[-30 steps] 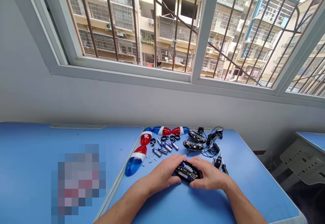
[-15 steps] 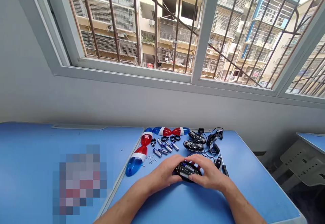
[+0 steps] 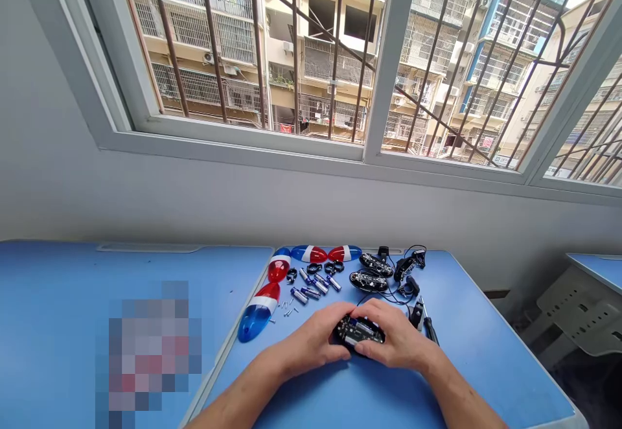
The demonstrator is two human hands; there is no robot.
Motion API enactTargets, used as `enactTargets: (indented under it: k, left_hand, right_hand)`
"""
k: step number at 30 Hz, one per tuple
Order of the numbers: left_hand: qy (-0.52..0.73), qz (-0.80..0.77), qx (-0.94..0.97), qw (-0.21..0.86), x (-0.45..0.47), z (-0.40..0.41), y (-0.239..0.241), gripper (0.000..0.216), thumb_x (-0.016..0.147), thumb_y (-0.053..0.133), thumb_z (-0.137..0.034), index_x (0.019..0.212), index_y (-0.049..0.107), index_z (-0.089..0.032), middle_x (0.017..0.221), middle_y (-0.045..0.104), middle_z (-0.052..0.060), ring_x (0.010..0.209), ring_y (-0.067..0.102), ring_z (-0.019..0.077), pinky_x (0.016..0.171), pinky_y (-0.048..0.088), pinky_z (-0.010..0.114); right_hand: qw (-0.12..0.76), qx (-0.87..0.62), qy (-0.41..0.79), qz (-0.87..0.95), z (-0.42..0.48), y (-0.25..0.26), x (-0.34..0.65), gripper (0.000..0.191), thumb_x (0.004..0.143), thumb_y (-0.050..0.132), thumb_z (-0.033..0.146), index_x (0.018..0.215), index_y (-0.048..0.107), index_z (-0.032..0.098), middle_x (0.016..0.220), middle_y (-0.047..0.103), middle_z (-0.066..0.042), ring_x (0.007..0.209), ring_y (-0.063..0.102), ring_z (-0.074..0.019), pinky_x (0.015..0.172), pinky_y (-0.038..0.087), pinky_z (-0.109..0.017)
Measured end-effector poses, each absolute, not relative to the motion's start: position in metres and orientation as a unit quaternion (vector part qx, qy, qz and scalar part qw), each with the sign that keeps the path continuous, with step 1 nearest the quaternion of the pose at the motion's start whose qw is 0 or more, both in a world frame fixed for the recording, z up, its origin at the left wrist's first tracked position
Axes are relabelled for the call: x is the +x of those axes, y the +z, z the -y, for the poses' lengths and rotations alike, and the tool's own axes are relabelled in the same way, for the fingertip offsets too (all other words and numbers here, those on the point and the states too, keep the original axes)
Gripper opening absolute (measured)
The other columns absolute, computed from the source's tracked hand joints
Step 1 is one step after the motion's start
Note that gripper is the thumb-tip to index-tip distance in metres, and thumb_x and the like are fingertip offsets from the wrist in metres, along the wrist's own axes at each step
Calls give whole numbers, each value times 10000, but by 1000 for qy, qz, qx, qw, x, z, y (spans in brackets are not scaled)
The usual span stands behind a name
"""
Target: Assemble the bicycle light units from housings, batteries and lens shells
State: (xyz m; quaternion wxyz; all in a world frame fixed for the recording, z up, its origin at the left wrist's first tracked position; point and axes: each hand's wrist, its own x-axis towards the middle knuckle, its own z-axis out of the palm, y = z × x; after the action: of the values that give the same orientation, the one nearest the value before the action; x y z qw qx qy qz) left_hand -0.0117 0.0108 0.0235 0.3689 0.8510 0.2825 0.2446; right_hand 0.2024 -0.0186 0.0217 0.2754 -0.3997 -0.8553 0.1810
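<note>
A black oval light base (image 3: 358,332), its circuit board and batteries facing up, sits low over the blue table between my hands. My left hand (image 3: 318,338) is closed round its left end, thumb at the near edge. My right hand (image 3: 392,337) grips the right end, with the thumb on the near side by a battery. Fingers hide the far rim. Beyond them lie several loose batteries (image 3: 321,281) and small screws (image 3: 286,309). A screwdriver (image 3: 430,330) with a black handle rests to the right of my right hand.
Red, white and blue covers (image 3: 258,312) line the left and back table edges. Black ring clamps (image 3: 314,267) lie behind the batteries. More wired light bases (image 3: 369,280) stand at the back right. A blurred patch (image 3: 148,351) covers something on the left table. A barred window is behind.
My right thumb has shifted slightly left and down along the near side of the light base. Both hands still hold it in about the same place. The view has moved slightly.
</note>
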Motion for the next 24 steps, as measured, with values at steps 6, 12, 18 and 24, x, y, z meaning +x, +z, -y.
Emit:
enactTargets:
  k: [6, 12, 18, 24]
  left_hand:
    - [239, -272, 847, 388, -10, -12, 24, 438, 654, 628, -108, 1073, 581, -228, 998, 638, -8, 884, 564, 211, 780, 421, 278]
    - [250, -274, 853, 367, -9, -13, 20, 340, 701, 652, -187, 1028, 569, -221, 944, 626, -14, 823, 546, 195, 747, 412, 262]
    - [246, -282, 861, 344, -9, -13, 19, 315, 704, 639, -201, 1011, 573, -220, 915, 626, -21, 806, 547, 186, 722, 412, 250]
    - [243, -294, 863, 332, -10, -17, 13, 377, 685, 671, -184, 1051, 590, -217, 986, 656, 1, 859, 573, 207, 760, 427, 271]
  right_hand:
    - [275, -406, 192, 850, 20, 24, 199, 455, 730, 696, 188, 1163, 586, 272, 1015, 650, -27, 915, 609, -202, 780, 463, -306]
    - [284, -403, 178, 852, 20, 22, 199, 379, 712, 705, 175, 1067, 601, 257, 990, 651, -24, 884, 606, -201, 749, 457, -298]
    - [284, -398, 174, 855, 20, 22, 200, 385, 722, 697, 161, 1087, 619, 257, 1010, 656, -37, 895, 620, -205, 768, 471, -306]
    - [280, -395, 138, 864, 20, 20, 200, 369, 757, 685, 206, 1122, 638, 236, 1052, 675, -73, 927, 642, -236, 791, 483, -337]
